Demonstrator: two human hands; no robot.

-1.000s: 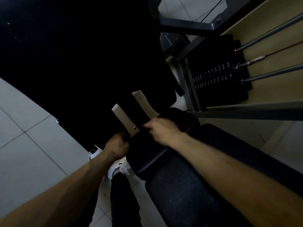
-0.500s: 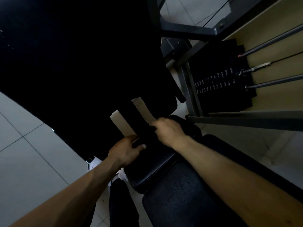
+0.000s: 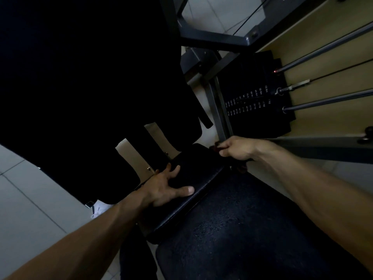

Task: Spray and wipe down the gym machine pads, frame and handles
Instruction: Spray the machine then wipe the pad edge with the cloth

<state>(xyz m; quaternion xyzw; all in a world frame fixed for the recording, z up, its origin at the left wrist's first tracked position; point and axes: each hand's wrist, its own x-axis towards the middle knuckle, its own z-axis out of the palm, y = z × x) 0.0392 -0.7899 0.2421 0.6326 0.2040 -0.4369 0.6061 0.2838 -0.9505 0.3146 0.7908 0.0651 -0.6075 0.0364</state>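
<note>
Pale floor tiles [image 3: 30,209] fill the far left, and above them the big back pad [image 3: 80,87] is so dark that I can make out only its outline. Below its lower edge the toe of a white shoe [image 3: 99,209] shows on the tiles. Two beige plates [image 3: 133,156] run from the back pad down toward the small black pad [image 3: 199,168], and one of them carries a small bolt.

My left hand [image 3: 163,186] lies flat on the near left part of that small pad. The fingers are spread and straight, the thumb points along the near edge, and it grasps nothing. Just below, touching the small pad's near edge, is the larger seat pad [image 3: 232,239] with its rough, speckled surface, and my right forearm crosses above it.

My right hand [image 3: 238,148] is at the far right corner of the small pad, fingers curled tight around a dark cloth [image 3: 215,148]. A bunch of the cloth sticks out past my knuckles, and more seems to hang under the wrist, though it is too dim to be sure. The hand sits just beside the foot of the grey frame upright [image 3: 219,114].

Right of the upright stands the black weight stack [image 3: 252,98], with rows of small pale numbers. Two steel guide rods [image 3: 323,102] and a thin cable [image 3: 333,72] lead away from it across a beige wall [image 3: 323,122]. A grey frame bar [image 3: 323,146] runs to the right edge behind my right wrist.
</note>
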